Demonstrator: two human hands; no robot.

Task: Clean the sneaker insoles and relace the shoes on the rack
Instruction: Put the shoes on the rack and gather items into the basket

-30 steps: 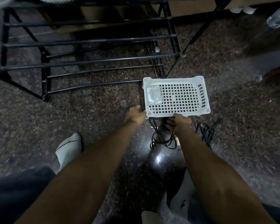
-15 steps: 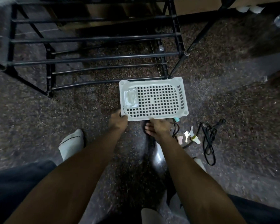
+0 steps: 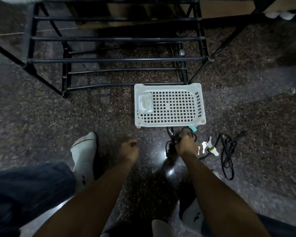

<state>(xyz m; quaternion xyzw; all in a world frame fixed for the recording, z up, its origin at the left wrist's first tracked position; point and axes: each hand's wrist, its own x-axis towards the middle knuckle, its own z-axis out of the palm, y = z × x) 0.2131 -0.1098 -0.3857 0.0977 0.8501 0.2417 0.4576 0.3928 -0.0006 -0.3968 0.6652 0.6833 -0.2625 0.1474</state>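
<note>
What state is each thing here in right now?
Basket: upright on the floor, small clear packet inside.
Left hand: curled, holding nothing.
Right hand: gripping a black lace.
Second lace: loose on the floor.
Rack: visible bars bare.

Both forearms are bare to the hands (image 3: 184,146), with no sleeves showing. Dark blue jeans (image 3: 24,189) cover the legs. The feet wear white socks (image 3: 84,156) with a small dark mark near the ankle.
</note>
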